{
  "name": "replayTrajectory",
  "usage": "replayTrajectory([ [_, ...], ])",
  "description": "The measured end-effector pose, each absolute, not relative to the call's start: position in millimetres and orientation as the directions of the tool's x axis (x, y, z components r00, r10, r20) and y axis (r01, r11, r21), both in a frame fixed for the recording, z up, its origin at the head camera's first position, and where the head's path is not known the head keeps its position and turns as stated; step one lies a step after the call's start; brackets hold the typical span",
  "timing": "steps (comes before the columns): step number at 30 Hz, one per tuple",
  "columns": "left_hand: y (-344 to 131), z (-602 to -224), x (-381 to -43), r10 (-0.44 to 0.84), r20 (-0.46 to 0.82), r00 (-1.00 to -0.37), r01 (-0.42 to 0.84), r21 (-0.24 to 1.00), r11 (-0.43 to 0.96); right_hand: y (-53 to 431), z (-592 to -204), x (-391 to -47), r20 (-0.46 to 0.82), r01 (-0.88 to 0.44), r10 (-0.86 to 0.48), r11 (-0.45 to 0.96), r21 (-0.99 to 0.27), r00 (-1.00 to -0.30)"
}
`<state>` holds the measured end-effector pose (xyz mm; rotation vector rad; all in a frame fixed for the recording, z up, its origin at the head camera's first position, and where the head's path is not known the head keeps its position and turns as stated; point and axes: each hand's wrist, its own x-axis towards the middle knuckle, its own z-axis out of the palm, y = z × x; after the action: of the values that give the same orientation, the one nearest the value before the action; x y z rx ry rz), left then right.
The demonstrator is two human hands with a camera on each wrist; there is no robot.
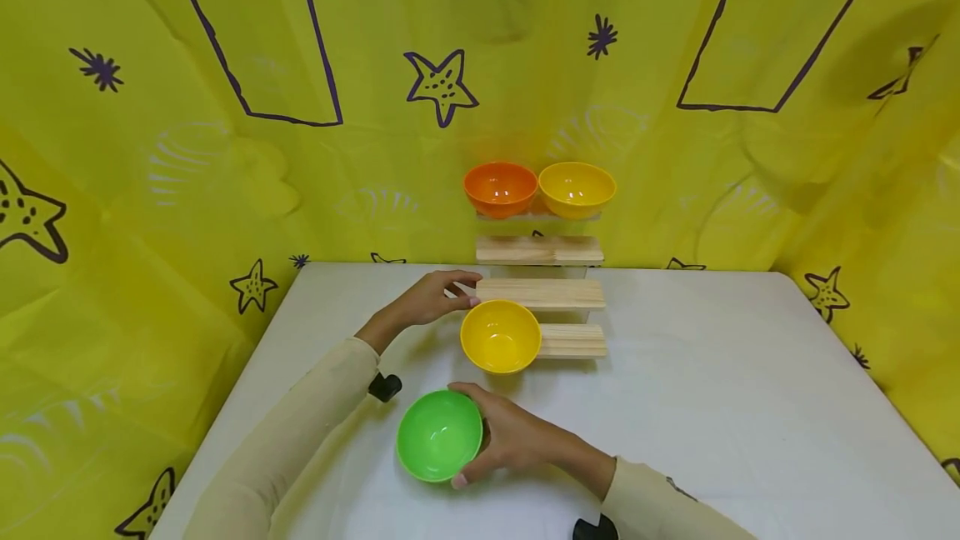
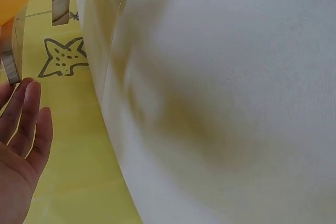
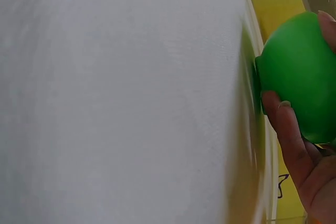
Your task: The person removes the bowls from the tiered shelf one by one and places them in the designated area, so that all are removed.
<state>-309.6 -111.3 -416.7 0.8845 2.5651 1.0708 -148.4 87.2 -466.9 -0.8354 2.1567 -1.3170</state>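
The right hand (image 1: 513,433) grips a round, glossy green bowl (image 1: 438,437), its smooth inside showing. Just beyond, a yellow bowl (image 1: 500,338) sits on the wooden rack (image 1: 543,295); the left hand (image 1: 429,298), fingers loosely extended, touches the rack's end. Past both hands stand an orange bowl (image 1: 500,188) and another yellow one (image 1: 577,188).

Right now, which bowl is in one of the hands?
The green bowl, the only one that colour, gripped by the right hand; the three others sit on the wooden stand.
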Motion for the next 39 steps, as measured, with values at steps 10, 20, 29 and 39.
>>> replayTrajectory([
  [10,-111.0,-418.7,-311.8,0.61,0.029,-0.792,0.454,0.695,0.557,82.7,-464.1,-142.0,-0.081,-0.291,-0.7,0.396,-0.871,-0.709],
  [20,-111.0,-417.9,-311.9,0.611,0.028,-0.791,0.453,0.698,0.555,90.4,-458.1,-140.6,-0.13,-0.261,-0.677,0.444,-0.857,-0.725],
  [29,-110.6,-418.1,-310.8,0.607,0.029,-0.794,0.45,0.7,0.554,109.4,-453.9,-134.7,-0.139,-0.158,-0.684,0.352,-0.923,-0.716],
  [39,-110.4,-417.0,-310.0,0.613,0.035,-0.789,0.455,0.704,0.545,139.2,-449.8,-130.3,-0.147,-0.169,-0.719,0.349,-0.922,-0.68],
])
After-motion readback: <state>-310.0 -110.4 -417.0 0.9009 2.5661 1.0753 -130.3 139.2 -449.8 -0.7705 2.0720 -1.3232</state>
